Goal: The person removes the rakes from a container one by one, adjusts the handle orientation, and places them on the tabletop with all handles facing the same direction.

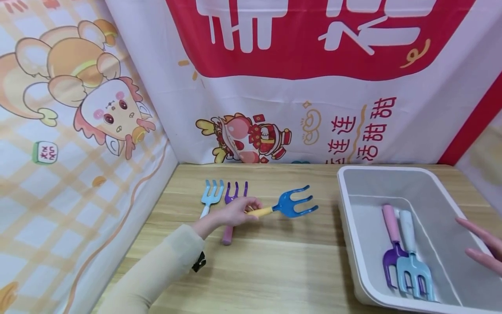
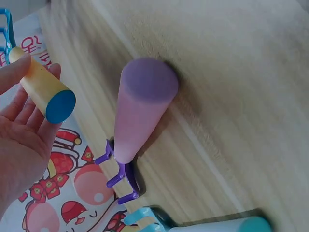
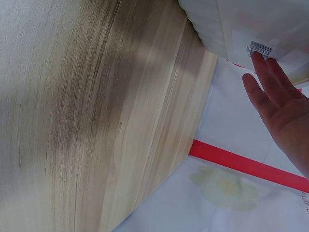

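"Where's the blue three-tined hand rake (image 1: 289, 205)?"

"Left of the grey tub (image 1: 400, 185), its yellow handle (image 1: 260, 212) gripped by the left hand (image 1: 238, 211)."

"The right hand (image 3: 285, 108)?"

"Fingers extended, at the tub's right side."

"Other rakes?"

"Inside, a purple rake (image 1: 391, 224) and light-blue rake (image 1: 409, 244); left of the tub, another purple rake (image 1: 228, 235), another light-blue rake (image 1: 211, 199)."

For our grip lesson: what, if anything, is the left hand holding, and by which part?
A blue three-pronged fork, by its yellow rounded handle.
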Motion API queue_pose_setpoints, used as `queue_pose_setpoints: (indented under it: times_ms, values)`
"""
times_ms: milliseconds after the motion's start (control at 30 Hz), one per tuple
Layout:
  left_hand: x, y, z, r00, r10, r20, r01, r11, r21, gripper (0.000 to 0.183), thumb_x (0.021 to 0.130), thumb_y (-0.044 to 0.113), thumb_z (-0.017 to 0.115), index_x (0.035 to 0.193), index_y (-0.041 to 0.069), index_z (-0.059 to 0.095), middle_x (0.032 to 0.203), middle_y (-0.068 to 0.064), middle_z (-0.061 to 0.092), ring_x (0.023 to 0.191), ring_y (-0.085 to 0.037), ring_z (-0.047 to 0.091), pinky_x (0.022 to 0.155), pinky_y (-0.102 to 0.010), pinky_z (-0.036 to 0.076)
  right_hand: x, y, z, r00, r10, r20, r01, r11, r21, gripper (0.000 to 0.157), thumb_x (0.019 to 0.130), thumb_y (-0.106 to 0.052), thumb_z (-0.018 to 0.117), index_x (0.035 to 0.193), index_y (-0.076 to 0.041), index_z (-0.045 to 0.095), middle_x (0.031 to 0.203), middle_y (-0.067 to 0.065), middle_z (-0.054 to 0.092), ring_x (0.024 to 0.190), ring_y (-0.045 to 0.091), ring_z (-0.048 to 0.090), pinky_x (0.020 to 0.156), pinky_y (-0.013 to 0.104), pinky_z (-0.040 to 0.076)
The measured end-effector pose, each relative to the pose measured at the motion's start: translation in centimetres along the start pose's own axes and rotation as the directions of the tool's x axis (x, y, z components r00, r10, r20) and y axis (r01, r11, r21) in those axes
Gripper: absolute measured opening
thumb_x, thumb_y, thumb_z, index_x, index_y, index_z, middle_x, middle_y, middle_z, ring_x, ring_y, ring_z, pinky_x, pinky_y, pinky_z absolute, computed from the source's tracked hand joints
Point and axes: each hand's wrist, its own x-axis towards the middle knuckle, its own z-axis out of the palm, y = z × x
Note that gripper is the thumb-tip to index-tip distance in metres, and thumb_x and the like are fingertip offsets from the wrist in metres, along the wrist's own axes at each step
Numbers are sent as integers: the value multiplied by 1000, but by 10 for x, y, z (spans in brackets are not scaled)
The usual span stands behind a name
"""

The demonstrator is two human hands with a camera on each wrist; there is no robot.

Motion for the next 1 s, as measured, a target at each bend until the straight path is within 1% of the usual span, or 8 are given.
queue_pose_setpoints:
  times_ms: [67, 267, 400, 567, 700, 833, 900, 1000]
  values:
    - [1, 1, 3, 1000, -18, -24, 18, 1000, 6, 24, 87, 6, 71, 110, 9, 63, 102, 1, 63, 99, -20, 58, 90, -37, 47, 1, -3, 0, 1000, -6, 3, 5, 999, 33, 82, 94, 12, 47, 153, -39, 22, 115, -42, 32, 81, -10, 55, 48, 31, 53]
    - [3, 0, 11, 992, -54, -114, 56, 998, 13, 26, 85, 7, 74, 109, 7, 64, 97, 0, 62, 91, -16, 58, 84, -33, 49, 2, -6, -2, 999, 31, 15, -31, 999, -14, 81, 96, 8, 49, 153, -40, 19, 114, -44, 29, 81, -12, 53, 49, 31, 54]
    - [6, 0, 17, 984, -89, -156, 87, 996, -23, 33, 84, 5, 75, 114, 6, 63, 99, -1, 62, 91, -16, 58, 84, -31, 49, 0, -5, -2, 999, 37, -18, -38, 997, -61, 80, 95, 6, 53, 154, -39, 21, 113, -44, 28, 81, -13, 53, 50, 29, 53]
    - [8, 0, 24, 977, -100, -189, 85, 993, -84, 38, 84, 3, 74, 119, 7, 60, 101, -4, 62, 91, -18, 59, 82, -32, 50, -1, -3, -2, 999, 39, -27, -42, 994, -101, 79, 95, 4, 54, 154, -37, 21, 114, -43, 27, 81, -15, 50, 51, 27, 53]
    - [9, -1, 29, 965, -133, -224, 114, 989, -98, 42, 83, 6, 75, 122, 10, 59, 101, -3, 63, 90, -17, 59, 80, -32, 51, -1, -2, -3, 998, 63, -14, -64, 988, -139, 78, 97, -1, 54, 154, -39, 17, 117, -44, 24, 82, -17, 47, 52, 27, 52]
    - [5, -2, 36, 948, -187, -256, 164, 980, -110, 45, 83, 7, 76, 125, 11, 58, 99, -2, 63, 87, -16, 59, 76, -31, 51, 0, -2, -6, 996, 85, 20, -80, 983, -165, 76, 99, -5, 53, 155, -38, 13, 122, -44, 22, 89, -21, 42, 57, 23, 52]
    - [2, -1, 39, 942, -194, -274, 170, 979, -109, 47, 82, 6, 76, 126, 11, 57, 98, -3, 63, 85, -16, 59, 76, -31, 51, 0, -2, -7, 994, 97, 40, -90, 984, -156, 75, 100, -6, 51, 155, -38, 11, 123, -45, 20, 91, -22, 41, 58, 23, 52]
    - [-4, -1, 43, 939, -179, -294, 152, 982, -111, 52, 82, 5, 76, 129, 11, 54, 98, -5, 62, 85, -17, 59, 75, -32, 52, -2, -2, -7, 994, 99, 38, -94, 989, -115, 75, 100, -4, 50, 155, -36, 11, 124, -42, 23, 88, -17, 47, 55, 28, 54]
